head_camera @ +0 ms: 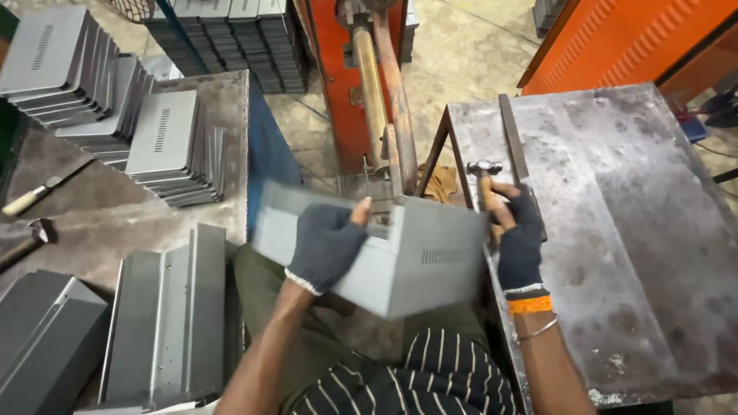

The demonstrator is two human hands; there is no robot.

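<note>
Left hand (327, 244) in a dark glove has its grip clenched on the grey metal cover (400, 257) — held over the lap beside the right table's (615, 230) left edge — while the right hand (516, 230) grasps a hammer (484, 170)

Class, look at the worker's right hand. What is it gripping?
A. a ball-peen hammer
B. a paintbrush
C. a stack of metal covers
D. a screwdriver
A: the gloved right hand is closed around the handle of a hammer, whose steel head sticks up above the fingers, beside the grey metal box.
</note>
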